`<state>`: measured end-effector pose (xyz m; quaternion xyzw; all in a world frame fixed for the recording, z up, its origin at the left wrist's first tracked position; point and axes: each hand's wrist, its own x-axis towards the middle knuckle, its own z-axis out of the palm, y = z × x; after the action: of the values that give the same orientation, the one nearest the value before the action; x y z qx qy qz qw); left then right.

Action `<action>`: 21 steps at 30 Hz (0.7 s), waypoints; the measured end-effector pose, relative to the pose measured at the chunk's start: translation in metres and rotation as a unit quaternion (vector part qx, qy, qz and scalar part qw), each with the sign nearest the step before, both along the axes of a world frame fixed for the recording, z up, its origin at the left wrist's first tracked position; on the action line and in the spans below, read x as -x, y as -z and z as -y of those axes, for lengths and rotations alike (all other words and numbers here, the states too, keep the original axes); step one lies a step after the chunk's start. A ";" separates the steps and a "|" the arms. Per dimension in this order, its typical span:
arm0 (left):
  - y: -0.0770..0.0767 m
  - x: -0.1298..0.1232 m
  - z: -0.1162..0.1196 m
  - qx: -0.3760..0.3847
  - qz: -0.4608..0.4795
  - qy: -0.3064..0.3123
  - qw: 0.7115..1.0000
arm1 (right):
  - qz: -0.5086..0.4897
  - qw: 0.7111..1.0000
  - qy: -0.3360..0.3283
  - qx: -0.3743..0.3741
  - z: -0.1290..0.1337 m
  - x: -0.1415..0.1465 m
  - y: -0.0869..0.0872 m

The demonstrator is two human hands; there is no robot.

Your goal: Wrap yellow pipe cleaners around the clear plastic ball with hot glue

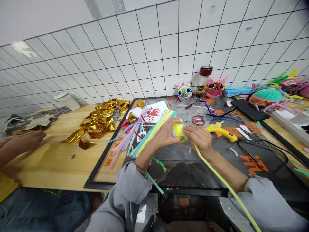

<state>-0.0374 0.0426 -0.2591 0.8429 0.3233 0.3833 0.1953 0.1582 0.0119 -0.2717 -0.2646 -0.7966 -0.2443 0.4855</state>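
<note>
left hand grips yellow coil | right hand pinches yellow strip, trailing to 5 o'clock | glue gun at 3 o'clock

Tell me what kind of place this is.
Probably a craft workshop or classroom table: pipe cleaners lie in a heap, a glue gun and scissors sit on the mat, and gold foil lies crumpled alongside.

Open mat is left along the near edge, crossed only by a black cable toward the right. The far edge is blocked by scissors, a glue gun and a jar; the left edge is crowded by pipe cleaners.
</note>
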 end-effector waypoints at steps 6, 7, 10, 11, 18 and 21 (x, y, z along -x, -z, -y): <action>-0.002 0.001 0.001 -0.001 -0.001 0.006 1.000 | -0.005 1.000 -0.003 0.005 0.000 0.000 0.001; -0.002 0.001 0.001 0.001 -0.001 0.005 1.000 | -0.007 1.000 -0.004 0.006 0.000 0.000 0.001; -0.003 0.000 0.002 0.016 -0.001 -0.003 1.000 | -0.009 1.000 -0.008 0.006 0.000 0.000 0.001; -0.003 -0.001 0.002 0.025 0.001 -0.007 1.000 | -0.008 1.000 -0.007 0.005 0.000 0.000 0.002; 0.000 -0.001 0.002 0.038 0.009 -0.013 0.999 | -0.009 1.000 -0.006 0.006 -0.001 0.000 0.003; -0.002 0.000 0.001 0.016 -0.001 0.002 1.000 | -0.006 1.000 -0.008 0.007 0.000 0.000 0.002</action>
<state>-0.0373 0.0412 -0.2573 0.8405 0.3279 0.3769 0.2094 0.1582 0.0124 -0.2735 -0.2625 -0.7976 -0.2335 0.4904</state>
